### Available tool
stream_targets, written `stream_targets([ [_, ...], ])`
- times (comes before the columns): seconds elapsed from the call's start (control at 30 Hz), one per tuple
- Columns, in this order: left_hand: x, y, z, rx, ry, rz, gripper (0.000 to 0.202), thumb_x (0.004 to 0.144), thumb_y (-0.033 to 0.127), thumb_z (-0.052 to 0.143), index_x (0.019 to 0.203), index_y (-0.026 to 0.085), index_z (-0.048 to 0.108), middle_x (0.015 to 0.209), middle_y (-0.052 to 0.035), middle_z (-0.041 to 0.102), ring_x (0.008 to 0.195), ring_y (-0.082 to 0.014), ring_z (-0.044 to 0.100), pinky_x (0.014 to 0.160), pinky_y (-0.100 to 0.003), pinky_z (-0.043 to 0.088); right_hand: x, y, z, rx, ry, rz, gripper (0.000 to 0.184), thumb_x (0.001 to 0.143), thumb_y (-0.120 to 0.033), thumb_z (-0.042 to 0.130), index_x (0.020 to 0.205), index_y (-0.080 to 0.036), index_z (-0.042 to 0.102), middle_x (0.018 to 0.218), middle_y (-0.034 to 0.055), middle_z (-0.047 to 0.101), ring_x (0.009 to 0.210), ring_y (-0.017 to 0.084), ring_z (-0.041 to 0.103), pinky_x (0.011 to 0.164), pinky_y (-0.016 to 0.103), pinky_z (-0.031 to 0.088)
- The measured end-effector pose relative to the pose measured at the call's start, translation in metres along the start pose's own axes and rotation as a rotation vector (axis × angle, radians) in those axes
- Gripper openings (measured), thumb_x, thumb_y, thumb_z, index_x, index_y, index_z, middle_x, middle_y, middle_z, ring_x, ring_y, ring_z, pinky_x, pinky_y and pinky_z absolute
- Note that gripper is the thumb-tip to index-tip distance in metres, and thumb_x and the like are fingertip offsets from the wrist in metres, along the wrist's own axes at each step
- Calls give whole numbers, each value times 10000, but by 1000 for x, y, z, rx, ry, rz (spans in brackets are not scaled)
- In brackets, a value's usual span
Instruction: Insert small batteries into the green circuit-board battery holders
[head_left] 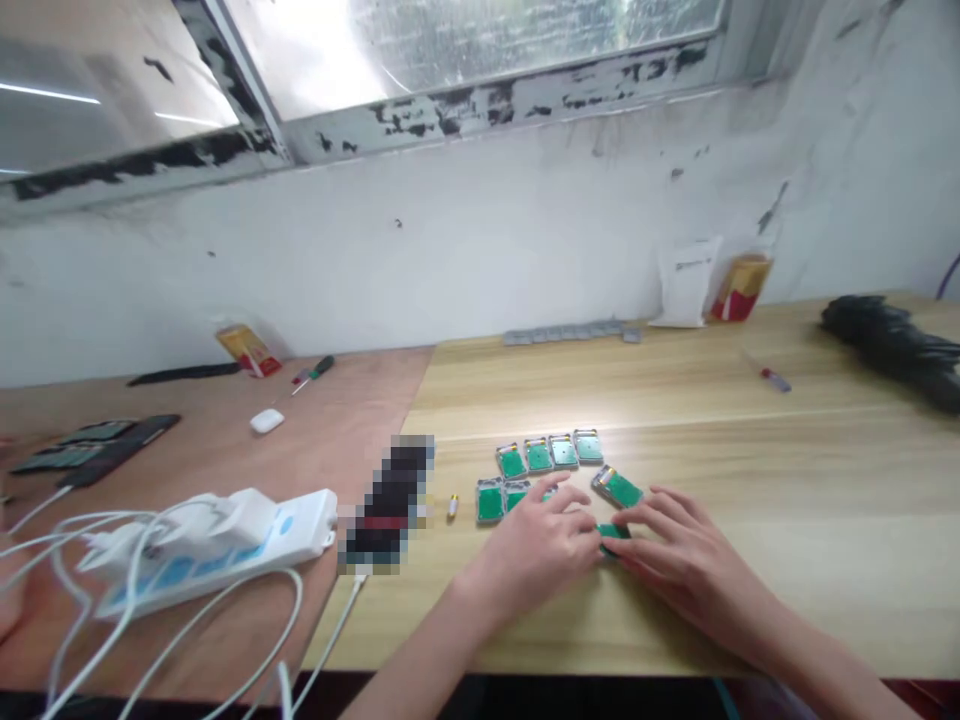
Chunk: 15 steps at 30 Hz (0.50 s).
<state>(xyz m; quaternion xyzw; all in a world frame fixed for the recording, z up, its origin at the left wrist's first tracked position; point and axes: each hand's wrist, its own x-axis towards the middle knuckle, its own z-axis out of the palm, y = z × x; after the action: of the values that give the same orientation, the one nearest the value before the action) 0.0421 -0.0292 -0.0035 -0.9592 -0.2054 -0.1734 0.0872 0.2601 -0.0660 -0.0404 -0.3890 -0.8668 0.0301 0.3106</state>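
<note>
Between the fingertips of my two hands is a small green circuit board [611, 535], mostly covered by the fingers. My left hand [532, 545] is curled at its left end, with the index finger stretched over the boards behind. From the other side, my right hand [675, 550] pinches its right end. Just beyond the fingers lies a tilted green board in a grey casing [618, 487]. Similar boards form a back row [538, 455] and a front row [490, 500], the latter partly hidden by my left hand. A small battery-like cylinder [452, 507] lies to their left.
Left of the boards lies a blurred-out phone [390, 505] on a white cable. A power strip [300, 540] with tangled cables, a white case [267, 421] and screwdrivers [313, 374] [775, 380] are around. Grey pieces [566, 333] line the wall; a black bag [892, 345] sits right.
</note>
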Motion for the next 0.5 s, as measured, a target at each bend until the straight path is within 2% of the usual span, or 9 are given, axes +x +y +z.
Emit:
stream_targets([
  [0.2, 3, 8, -3, 129, -24, 7, 160, 915, 160, 570, 778, 179, 649, 808, -8, 706, 1115, -194, 578, 1164, -480, 248, -1, 1, 1, 4, 28, 11, 251, 905, -162, 558, 1019, -341, 692, 1032, -8, 697, 1014, 205, 575, 1002, 458, 356],
  [0.3, 4, 12, -5, 212, -24, 45, 171, 930, 141, 533, 806, 157, 650, 800, -26, 696, 1138, -196, 570, 1181, -474, 240, -1, 2, 1, -9, 42, 8, 243, 903, -162, 555, 1003, -333, 696, 1038, -6, 699, 1010, 208, 575, 1002, 465, 357],
  [0.5, 1, 9, -4, 277, -7, 104, 153, 944, 144, 505, 936, 123, 657, 910, -65, 701, 1174, -193, 554, 1186, -436, 280, 1, 3, 1, -26, 79, -15, 245, 912, -166, 543, 1003, -327, 703, 1008, 0, 712, 1014, 210, 582, 1031, 484, 337],
])
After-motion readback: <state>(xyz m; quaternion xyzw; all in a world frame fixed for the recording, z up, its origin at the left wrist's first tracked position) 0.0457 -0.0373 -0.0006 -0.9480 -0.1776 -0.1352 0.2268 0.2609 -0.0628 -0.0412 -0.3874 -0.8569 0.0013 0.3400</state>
